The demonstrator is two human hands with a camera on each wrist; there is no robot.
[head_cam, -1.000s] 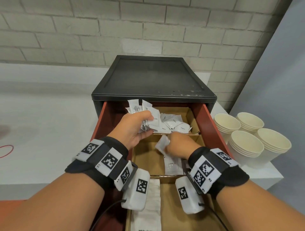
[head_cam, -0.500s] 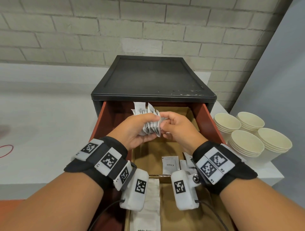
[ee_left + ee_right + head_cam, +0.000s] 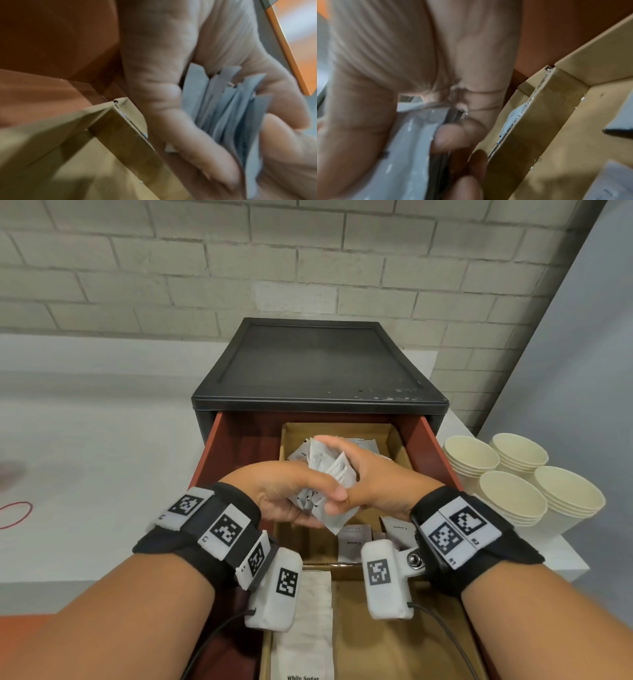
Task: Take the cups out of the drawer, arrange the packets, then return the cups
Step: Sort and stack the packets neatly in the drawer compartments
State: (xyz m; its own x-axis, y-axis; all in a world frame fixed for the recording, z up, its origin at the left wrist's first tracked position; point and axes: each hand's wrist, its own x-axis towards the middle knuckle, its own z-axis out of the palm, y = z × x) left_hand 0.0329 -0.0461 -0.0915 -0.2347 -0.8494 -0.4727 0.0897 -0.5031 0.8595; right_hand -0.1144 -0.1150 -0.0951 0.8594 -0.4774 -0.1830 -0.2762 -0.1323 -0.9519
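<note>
Packets [image 3: 323, 491], mid-arranging, sat clamped between left hand [image 3: 291, 494] and right hand [image 3: 376, 481] at frame centre; next, settling them squarely into the drawer [image 3: 435, 450].

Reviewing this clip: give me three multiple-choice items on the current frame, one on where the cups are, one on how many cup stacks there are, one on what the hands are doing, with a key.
1. Where do the paper cup stacks stand?
A. Inside the open drawer
B. On the white counter to the right of the drawer unit
C. On top of the black drawer unit

2. How many cup stacks show?
A. Two
B. Four
C. Six

3. What state are the hands in?
A. Both grip one bundle of white packets
B. Both are empty and flat
C. One lifts a cup

Key: 1 B, the stacks sit on the white counter beside the red drawer. 2 B, four rims show in the head view. 3 A, the left hand and right hand curl round the bundle of white packets above the cardboard divider.
</note>
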